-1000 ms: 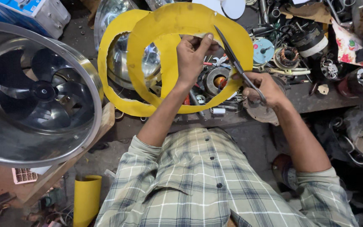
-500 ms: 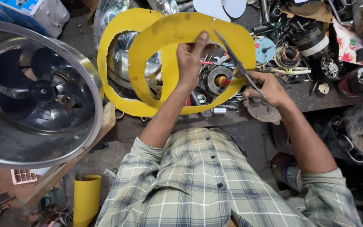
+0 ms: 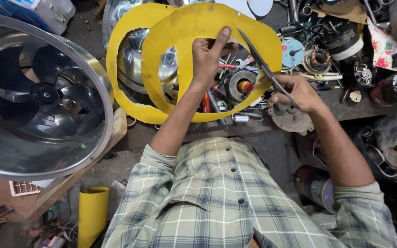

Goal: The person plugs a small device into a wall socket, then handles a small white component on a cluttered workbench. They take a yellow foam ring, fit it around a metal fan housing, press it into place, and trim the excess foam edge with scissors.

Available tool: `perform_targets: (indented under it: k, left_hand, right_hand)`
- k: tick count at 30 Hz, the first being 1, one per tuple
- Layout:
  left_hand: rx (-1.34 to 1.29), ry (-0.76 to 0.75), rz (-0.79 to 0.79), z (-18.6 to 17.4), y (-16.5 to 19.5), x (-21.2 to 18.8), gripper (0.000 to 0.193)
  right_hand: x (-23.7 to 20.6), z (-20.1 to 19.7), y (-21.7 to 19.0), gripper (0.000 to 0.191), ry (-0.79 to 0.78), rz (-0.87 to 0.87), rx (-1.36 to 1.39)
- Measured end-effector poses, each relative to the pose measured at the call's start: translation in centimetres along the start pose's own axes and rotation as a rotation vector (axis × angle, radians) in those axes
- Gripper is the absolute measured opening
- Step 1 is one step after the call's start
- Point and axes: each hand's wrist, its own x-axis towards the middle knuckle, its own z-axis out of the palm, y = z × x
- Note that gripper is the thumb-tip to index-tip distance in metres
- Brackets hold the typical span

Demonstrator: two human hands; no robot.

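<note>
rings (image 3: 198, 27): yellow, two of them
scissors (image 3: 265, 69): dark grey blades
shirt (image 3: 217, 197): grey-green plaid, pale lines, dark buttons
fan (image 3: 42, 96): shiny silver housing, black blades
roll (image 3: 92, 213): yellow
disc (image 3: 292, 53): light blue
cloth (image 3: 382, 43): white with red flowers
coil (image 3: 317, 59): copper brown
bench (image 3: 354, 110): dark brown

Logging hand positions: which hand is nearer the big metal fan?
Left. The left hand grips the yellow ring's inner edge, closer to the fan at far left. The right hand, holding scissors, is farther right.
</note>
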Motion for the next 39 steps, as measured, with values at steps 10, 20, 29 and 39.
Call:
perform_targets:
  k: [10,20,29,39]
  left_hand:
    - [0.013,-0.038,0.019,-0.4,-0.4,-0.6,0.032]
    - [0.126,-0.076,0.033,-1.0,-0.2,-0.2,0.037]
    - [0.191,-0.199,-0.003,-1.6,1.1,0.9,0.039]
    - [0.313,-0.224,-0.037,-2.1,0.9,0.6,0.042]
  right_hand:
    - [0.4,-0.1,1.0,0.082,0.047,0.048,-0.027]
    - [0.4,-0.7,0.2,0.093,-0.008,-0.008,-0.089]
    - [0.7,-2.2,1.3,0.062,-0.062,-0.050,-0.005]
    - [0.6,-1.0,0.4,0.095,-0.055,-0.029,0.105]
